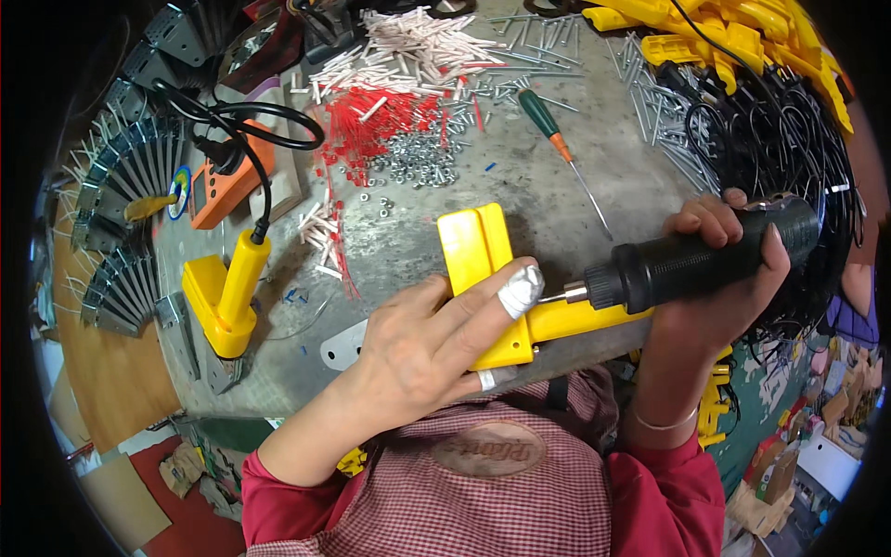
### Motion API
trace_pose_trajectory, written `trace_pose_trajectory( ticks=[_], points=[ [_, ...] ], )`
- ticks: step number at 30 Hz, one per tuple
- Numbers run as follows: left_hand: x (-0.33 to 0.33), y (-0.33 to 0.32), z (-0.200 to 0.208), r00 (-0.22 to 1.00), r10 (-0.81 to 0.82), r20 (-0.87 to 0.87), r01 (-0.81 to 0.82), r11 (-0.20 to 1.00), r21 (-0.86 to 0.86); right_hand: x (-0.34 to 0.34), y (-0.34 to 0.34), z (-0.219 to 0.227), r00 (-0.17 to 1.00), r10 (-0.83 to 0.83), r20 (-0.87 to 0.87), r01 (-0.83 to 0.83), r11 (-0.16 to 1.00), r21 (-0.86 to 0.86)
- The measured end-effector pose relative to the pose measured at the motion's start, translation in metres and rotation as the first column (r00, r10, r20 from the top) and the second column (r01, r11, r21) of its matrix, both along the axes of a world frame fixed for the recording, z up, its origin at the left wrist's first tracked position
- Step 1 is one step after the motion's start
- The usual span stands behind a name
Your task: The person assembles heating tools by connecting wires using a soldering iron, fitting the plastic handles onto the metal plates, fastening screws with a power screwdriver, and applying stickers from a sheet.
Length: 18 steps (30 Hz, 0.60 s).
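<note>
A yellow plastic housing (475,246) with a handle lies at the near edge of the bench. My left hand (413,339) is closed over it, fingers pressing it down. One of its fingertips is wrapped in silver tape, and another finger has a band of wrapping. My right hand (729,302) grips a black electric screwdriver (682,267), held almost level and pointing left. Its bit reaches the housing beside the taped fingertip; that fingertip partly hides the contact. A flat metal plate (342,351) with a hole shows beside my left wrist.
At left stand a yellow corded tool (227,297), an orange meter (232,176) and fanned metal plates (139,176). Behind lie white sleeves (418,46), red pieces (367,125), nuts (418,158) and a green-handled screwdriver (543,119). Black cables (770,139) and yellow housings (733,37) fill the right.
</note>
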<state>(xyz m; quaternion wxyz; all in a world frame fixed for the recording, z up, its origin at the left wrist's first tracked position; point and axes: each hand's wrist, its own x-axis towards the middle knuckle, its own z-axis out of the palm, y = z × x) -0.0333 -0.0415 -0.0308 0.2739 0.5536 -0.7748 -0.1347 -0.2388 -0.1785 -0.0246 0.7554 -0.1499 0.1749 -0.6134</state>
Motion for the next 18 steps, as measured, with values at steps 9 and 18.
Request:
trace_pose_trajectory(
  ticks=[9,18],
  points=[
    [0.041,-0.004,0.019,0.916,0.376,0.14,-0.374,0.927,-0.041,-0.006,0.001,-0.014,0.998,0.028,0.051,-0.025,0.998,-0.064],
    [0.057,-0.038,0.01,0.512,0.284,0.811,-0.307,0.942,-0.136,-0.011,-0.007,-0.015,0.985,0.142,0.096,-0.133,0.986,-0.1]
  ],
)
